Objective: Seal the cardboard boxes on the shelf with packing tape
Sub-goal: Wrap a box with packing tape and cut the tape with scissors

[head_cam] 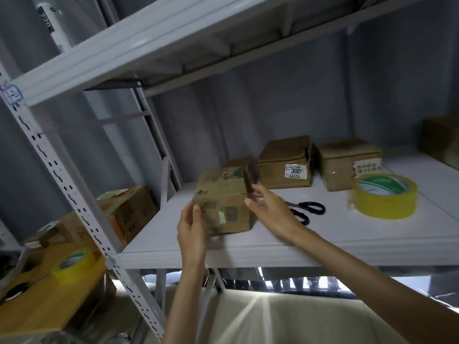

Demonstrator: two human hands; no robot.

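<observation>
Brown corrugated cardboard, a small worn carton (pixel 222 202), sits near the front edge of the pale grey metal shelf (pixel 248 252), toward its left end. The left hand (pixel 192 228) grips the carton's near left corner, thumb on the front face; the right hand (pixel 270 211) lies against its right side, fingers fairly straight, holding nothing. Looks like positioning before taping; no tape is in hand. Next move, I'd judge: reach right for the yellow roll of packing tape (pixel 385 196) near the shelf's front right, then the black-handled scissors (pixel 306 212) just right of the carton. Behind, a squat brown box with a white label (pixel 285 167) reads "300"; a neighbouring brown box with a white sticker (pixel 347 165) carries characters too blurred to read.
</observation>
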